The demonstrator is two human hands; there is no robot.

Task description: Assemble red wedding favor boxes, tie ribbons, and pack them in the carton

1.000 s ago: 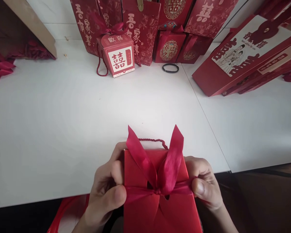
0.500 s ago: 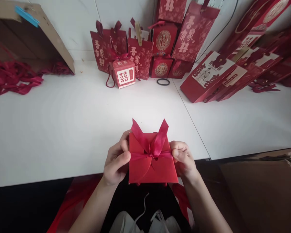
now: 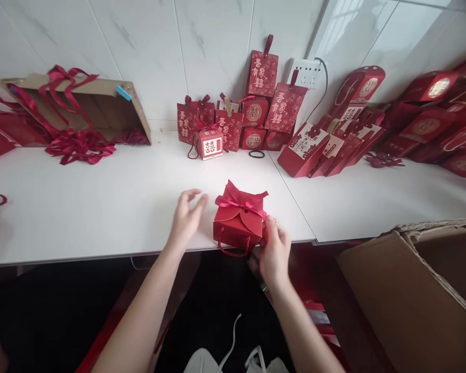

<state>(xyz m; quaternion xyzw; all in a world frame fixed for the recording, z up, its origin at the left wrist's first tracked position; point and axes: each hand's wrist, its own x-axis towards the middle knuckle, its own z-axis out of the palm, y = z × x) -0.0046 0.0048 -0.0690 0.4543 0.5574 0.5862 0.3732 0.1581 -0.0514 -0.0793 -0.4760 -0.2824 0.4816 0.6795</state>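
red box point(image 3: 238, 224) sits between both hands.

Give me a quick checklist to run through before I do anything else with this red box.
1. Ribbon bow tied across the top: ok.
2. Red box resting on the white table: ok, though near the front edge.
3. Right hand gripping the box's right side: ok.
4. Left hand on the box: not ok, open and apart from it.
5. Cord handle seated: cannot tell, it hangs at the front.
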